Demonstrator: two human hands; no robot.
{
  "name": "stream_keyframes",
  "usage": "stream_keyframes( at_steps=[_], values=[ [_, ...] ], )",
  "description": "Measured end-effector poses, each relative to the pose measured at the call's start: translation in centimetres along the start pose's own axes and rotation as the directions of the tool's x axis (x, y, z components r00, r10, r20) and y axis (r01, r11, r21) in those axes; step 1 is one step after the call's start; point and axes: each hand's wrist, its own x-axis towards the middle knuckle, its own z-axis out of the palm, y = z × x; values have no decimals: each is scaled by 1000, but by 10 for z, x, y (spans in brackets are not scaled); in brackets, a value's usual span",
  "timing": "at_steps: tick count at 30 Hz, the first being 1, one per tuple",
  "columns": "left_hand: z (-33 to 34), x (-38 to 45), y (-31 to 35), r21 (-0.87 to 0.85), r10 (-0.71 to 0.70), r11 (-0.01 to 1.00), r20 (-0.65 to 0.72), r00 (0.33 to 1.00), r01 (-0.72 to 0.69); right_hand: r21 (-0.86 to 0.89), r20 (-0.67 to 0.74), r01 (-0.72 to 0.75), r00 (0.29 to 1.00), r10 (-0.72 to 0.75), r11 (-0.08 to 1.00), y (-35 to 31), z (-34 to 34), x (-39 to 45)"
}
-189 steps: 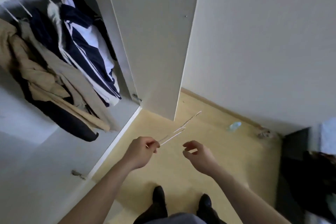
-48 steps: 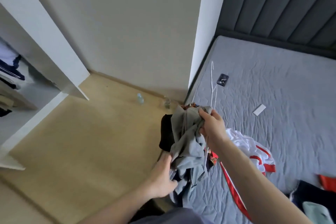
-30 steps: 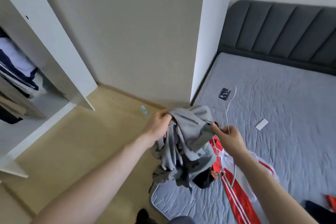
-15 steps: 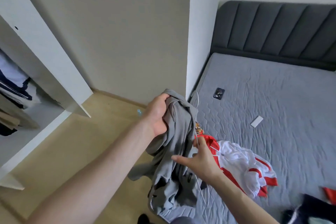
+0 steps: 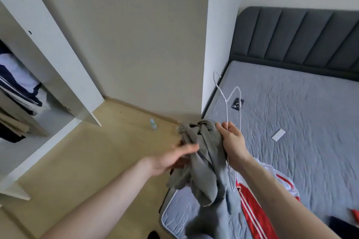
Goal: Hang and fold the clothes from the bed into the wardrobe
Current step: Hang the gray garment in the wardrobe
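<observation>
We find nothing we can read: the white card [image 5: 278, 134] on the bed [image 5: 303, 114] shows us no lettering.

The walls [image 5: 136, 35] are plain and pale. A white post [image 5: 221, 35] stands at the near left corner of the bed [image 5: 301, 122]. The bed has a grey quilted top and a dark grey padded headboard [image 5: 301, 39] at its far edge. The floor [image 5: 87, 161] is light yellow wood, with a small clear bottle [image 5: 153, 124] lying near the wall. On the left, a white wardrobe door [image 5: 48, 50] stands open. Soft daylight fills the room.
</observation>
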Motion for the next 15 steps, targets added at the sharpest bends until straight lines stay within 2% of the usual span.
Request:
stream_keyframes(
  at_steps=[2, 6, 8, 11, 13, 15],
  values=[
    [15, 0, -13, -25, 9, 1000, -7, 1000, -9, -28, 1, 0, 1000, 0, 1000, -1, -3, 4],
    [19, 4, -4, -268, 88, 953, -204, 975, -142, -200, -40, -5, 999, -3, 980, 1, -25, 15],
    [14, 2, 15, -403, 109, 888, -288, 952, -223, -314, -59, -3, 998, -16, 949, 4, -43, 19],
    [-2, -9, 48, -592, 128, 748, -316, 940, -301, -510, -99, -22, 994, -34, 860, 10, -66, 18],
    [-15, -14, 69, -578, 162, 741, -340, 926, -342, -588, -109, -49, 994, -18, 808, 18, -76, 13],
    [-31, -13, 84, -483, 199, 781, -407, 891, -395, -596, -102, -76, 995, 19, 800, 25, -82, 7]
  ],
)
